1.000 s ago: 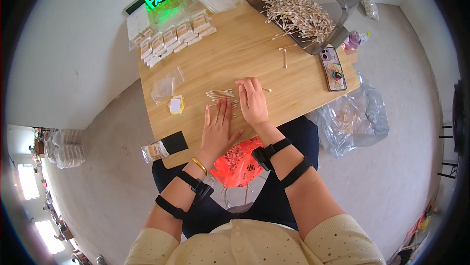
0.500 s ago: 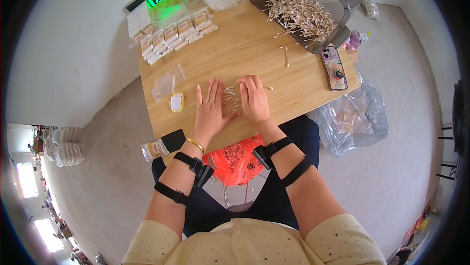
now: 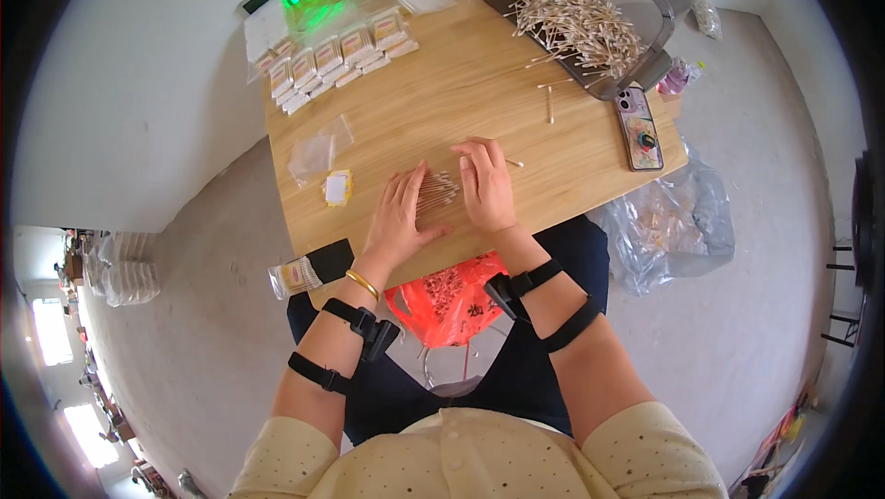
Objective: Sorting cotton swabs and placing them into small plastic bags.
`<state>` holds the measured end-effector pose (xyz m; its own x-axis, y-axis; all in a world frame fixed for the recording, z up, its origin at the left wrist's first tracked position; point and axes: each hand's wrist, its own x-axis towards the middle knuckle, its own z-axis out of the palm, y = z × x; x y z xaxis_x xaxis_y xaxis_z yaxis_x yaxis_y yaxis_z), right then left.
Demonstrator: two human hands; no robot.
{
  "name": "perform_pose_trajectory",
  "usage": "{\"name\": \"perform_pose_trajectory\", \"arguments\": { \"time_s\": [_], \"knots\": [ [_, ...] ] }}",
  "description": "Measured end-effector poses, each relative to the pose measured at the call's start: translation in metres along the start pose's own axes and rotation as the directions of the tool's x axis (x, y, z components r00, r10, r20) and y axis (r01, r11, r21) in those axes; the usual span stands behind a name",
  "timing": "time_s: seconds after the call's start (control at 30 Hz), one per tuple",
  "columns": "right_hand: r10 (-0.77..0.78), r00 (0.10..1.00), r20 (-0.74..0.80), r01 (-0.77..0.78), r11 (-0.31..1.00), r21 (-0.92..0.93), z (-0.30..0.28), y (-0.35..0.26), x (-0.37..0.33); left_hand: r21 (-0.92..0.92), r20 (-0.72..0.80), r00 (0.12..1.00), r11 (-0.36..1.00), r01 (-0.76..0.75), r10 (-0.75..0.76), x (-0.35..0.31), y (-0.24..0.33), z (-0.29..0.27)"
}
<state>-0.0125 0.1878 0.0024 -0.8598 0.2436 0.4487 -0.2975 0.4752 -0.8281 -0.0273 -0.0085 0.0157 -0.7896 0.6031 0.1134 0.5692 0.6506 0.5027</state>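
At the centre of the frame, on the pale wooden table (image 3: 442,102) with its smooth grain, the left hand (image 3: 398,222) and right hand (image 3: 486,187) lie flat, fingers spread, gripping nothing. Between them, touching both, sits a small bundle of thin white-tipped cotton swabs (image 3: 437,191). At upper right, a grey plastic bin (image 3: 645,1) holds a loose heap of swabs.

Bare wooden table (image 3: 442,102) ahead of both hands; swab tray (image 3: 645,1), phone (image 3: 638,127) far right.
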Motion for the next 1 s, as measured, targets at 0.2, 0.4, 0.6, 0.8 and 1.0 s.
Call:
{"name": "perform_pose_trajectory", "arguments": {
  "time_s": [0.2, 0.4, 0.6, 0.8, 1.0],
  "knots": [
    [0.080, 0.986, 0.147, -0.095, 0.991, 0.099, 0.011, -0.007, -0.003, -0.429, -0.279, 0.933, 0.899, 0.091, -0.228, -0.011, 0.001, 0.014],
    [0.028, 0.976, 0.215, -0.073, 0.976, 0.204, 0.050, -0.011, -0.005, -0.664, -0.245, 0.926, 0.745, 0.054, -0.286, 0.014, 0.020, 0.037],
    [0.099, 0.994, 0.048, -0.105, 0.985, 0.134, 0.025, -0.009, -0.011, -0.572, -0.388, 0.848, 0.816, 0.086, -0.361, -0.011, 0.002, 0.020],
    [0.064, 0.981, 0.183, -0.056, 0.997, -0.050, -0.007, -0.016, -0.038, -0.349, -0.298, 0.899, 0.913, 0.209, -0.320, -0.043, -0.010, 0.006],
    [0.029, 0.974, 0.223, 0.004, 0.989, -0.145, -0.005, -0.029, -0.044, 0.226, -0.076, 0.996, 0.972, 0.061, -0.045, -0.035, 0.005, 0.007]
  ]
}}
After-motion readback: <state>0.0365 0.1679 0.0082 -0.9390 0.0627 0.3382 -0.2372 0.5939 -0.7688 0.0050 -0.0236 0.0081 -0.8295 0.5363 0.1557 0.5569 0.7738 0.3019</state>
